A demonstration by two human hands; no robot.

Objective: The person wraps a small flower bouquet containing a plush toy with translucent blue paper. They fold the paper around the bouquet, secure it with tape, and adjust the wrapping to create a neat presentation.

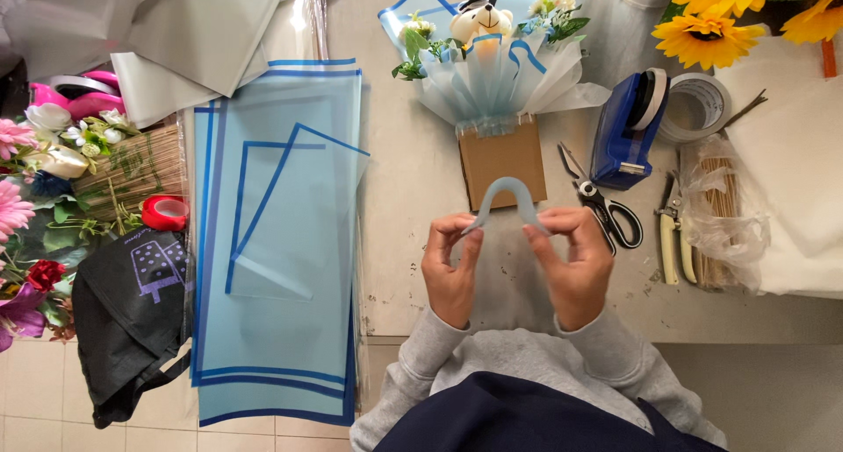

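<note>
Ribbon — a pale blue strip — arches between 2 hands above the table, just in front of the small bouquet. Left hand and right hand each pinch 1 end — apparently shaping a loop; crossing the ends neatly seems next.

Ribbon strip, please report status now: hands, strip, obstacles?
Left hand and right hand pinch ends of pale blue ribbon strip. Strip arched above table. Scissors beside right hand, apart.

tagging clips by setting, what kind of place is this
Likely a florist's or gift-wrapping workbench: a small wrapped bouquet, blue-edged wrapping sheets and sunflowers surround both hands bending a pale blue strip.
</note>
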